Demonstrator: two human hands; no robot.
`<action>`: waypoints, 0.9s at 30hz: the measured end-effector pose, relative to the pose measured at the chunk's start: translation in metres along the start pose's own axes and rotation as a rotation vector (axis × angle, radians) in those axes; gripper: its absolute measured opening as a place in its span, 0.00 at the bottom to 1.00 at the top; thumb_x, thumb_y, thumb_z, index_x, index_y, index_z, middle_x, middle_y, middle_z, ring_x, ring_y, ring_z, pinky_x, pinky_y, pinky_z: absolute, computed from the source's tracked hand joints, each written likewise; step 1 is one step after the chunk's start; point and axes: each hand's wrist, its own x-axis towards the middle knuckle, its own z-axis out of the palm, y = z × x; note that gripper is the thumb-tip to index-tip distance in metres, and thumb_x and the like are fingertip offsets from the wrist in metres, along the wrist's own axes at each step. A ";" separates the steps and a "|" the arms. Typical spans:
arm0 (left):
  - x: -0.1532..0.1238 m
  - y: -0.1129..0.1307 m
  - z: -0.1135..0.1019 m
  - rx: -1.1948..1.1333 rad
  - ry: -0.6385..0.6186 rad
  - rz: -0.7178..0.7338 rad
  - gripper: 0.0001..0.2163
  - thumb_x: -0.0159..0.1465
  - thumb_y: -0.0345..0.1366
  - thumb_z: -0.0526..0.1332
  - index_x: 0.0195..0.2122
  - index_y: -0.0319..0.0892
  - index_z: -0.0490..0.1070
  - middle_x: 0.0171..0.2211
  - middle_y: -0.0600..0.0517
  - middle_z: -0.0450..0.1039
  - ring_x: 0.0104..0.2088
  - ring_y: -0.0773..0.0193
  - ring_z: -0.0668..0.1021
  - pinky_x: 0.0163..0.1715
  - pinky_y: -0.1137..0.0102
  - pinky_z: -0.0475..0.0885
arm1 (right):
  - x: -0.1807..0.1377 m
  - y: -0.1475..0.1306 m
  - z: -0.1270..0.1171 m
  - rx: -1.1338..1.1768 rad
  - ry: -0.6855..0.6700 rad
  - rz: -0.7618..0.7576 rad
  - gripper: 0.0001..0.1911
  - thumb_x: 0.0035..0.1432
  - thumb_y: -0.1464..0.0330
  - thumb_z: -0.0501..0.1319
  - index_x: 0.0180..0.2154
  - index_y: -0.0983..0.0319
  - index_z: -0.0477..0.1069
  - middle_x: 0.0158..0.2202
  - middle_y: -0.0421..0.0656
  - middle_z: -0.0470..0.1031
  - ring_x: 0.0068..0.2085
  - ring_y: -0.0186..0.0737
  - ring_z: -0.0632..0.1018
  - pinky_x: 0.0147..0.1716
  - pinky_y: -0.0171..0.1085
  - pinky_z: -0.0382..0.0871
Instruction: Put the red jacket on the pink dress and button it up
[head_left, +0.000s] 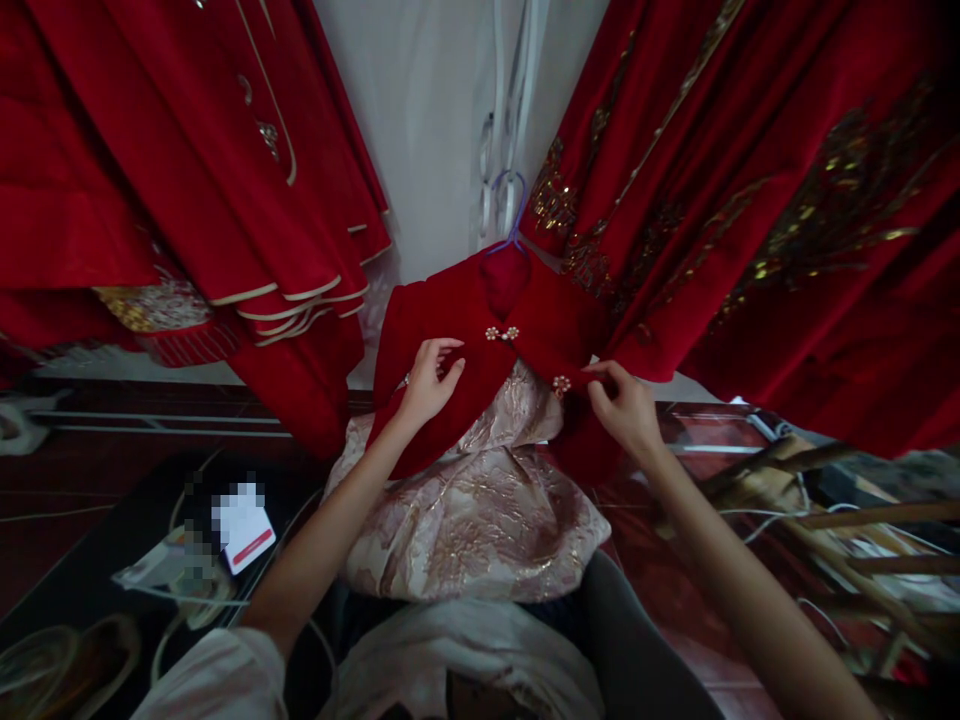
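Fingers of the right hand (628, 408) seemed clamped on the short red cloth jacket (442, 320), hung centre, beside its beaded flower clasp (562, 386); left hand (431, 385) had fingers apart. Step seemed front-edge handling; next move called for steady pinching.

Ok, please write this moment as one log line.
left hand: open, at red garment | right hand: pinching garment's edge | floral clasp: below neckline
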 end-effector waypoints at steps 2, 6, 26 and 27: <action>-0.002 -0.010 -0.007 0.213 0.109 0.034 0.12 0.58 0.29 0.61 0.44 0.43 0.67 0.44 0.47 0.66 0.48 0.58 0.71 0.52 0.59 0.67 | 0.009 -0.017 -0.014 0.100 0.000 0.058 0.08 0.54 0.68 0.56 0.36 0.61 0.73 0.32 0.43 0.77 0.31 0.39 0.77 0.34 0.38 0.70; -0.010 -0.037 -0.011 0.292 0.212 -0.045 0.17 0.52 0.28 0.64 0.40 0.42 0.59 0.40 0.48 0.62 0.43 0.59 0.71 0.45 0.61 0.70 | 0.015 -0.057 -0.022 0.531 -0.260 0.210 0.10 0.56 0.64 0.58 0.39 0.60 0.71 0.31 0.41 0.76 0.28 0.33 0.75 0.26 0.32 0.69; 0.001 -0.050 -0.006 0.261 0.120 -0.078 0.06 0.62 0.29 0.56 0.40 0.43 0.62 0.37 0.48 0.72 0.37 0.62 0.76 0.41 0.65 0.70 | -0.005 -0.095 0.128 -0.345 -0.430 -0.074 0.26 0.52 0.69 0.64 0.52 0.59 0.62 0.48 0.51 0.65 0.42 0.46 0.75 0.31 0.38 0.70; 0.002 -0.049 -0.009 0.255 0.108 -0.079 0.05 0.62 0.30 0.56 0.39 0.43 0.63 0.37 0.48 0.72 0.36 0.62 0.76 0.41 0.65 0.71 | -0.005 -0.093 0.129 -0.376 -0.389 -0.105 0.24 0.52 0.71 0.63 0.51 0.59 0.63 0.48 0.52 0.65 0.43 0.46 0.74 0.30 0.37 0.70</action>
